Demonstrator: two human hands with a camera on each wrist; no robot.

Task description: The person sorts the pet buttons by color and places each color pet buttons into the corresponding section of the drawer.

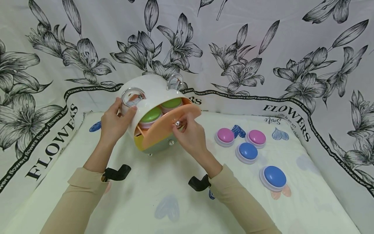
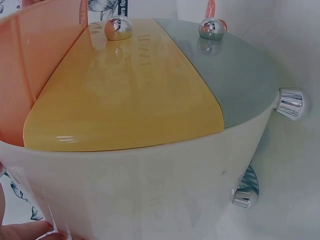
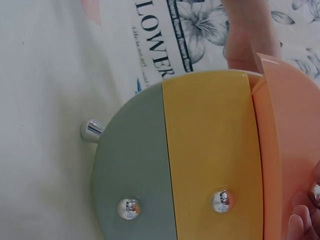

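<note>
Gripping a glossy white rounded cabinet [image 1: 152, 85] left of centre with the left hand [image 1: 113, 123], pinching the silver ball knob [image 1: 177, 123] of its open orange drawer [image 1: 160, 130] with the right hand [image 1: 190, 134]. Can see two green-domed discs [image 1: 151, 115] inside, two pink-domed discs [image 1: 225, 135] and two blue-domed discs [image 1: 248, 151] at right.

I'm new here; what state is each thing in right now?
Orange drawer: pulled open
Yellow drawer: shut
Gray-green drawer: shut
Green discs: in the orange drawer, domes up
Pink discs: on the cloth, domes up
Blue discs: on the cloth, domes up
Left hand: holding the white box
Right hand: pinching the orange drawer's knob
</note>
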